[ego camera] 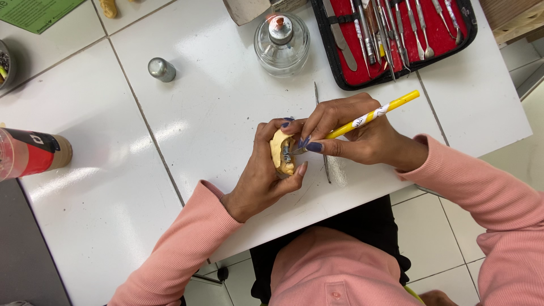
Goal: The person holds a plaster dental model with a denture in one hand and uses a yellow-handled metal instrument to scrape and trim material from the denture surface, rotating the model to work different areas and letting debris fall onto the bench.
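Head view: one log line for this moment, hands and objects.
left hand: holds yellow dental cast | right hand: holds yellow tool, tip at cast | nearby: glass burner, red instrument case

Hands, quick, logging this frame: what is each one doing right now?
Left hand: closed around a yellow dental cast.
Right hand: closed on a yellow pencil, tip at the cast.

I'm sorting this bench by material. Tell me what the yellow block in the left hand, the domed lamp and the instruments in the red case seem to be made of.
Yellow block: likely plaster or dental stone; matte, chalky, opaque.
Domed lamp: clear glass, since the table shows through it; its cap looks metal.
Instruments in the red case: probably steel; thin, grey, with bright glints.
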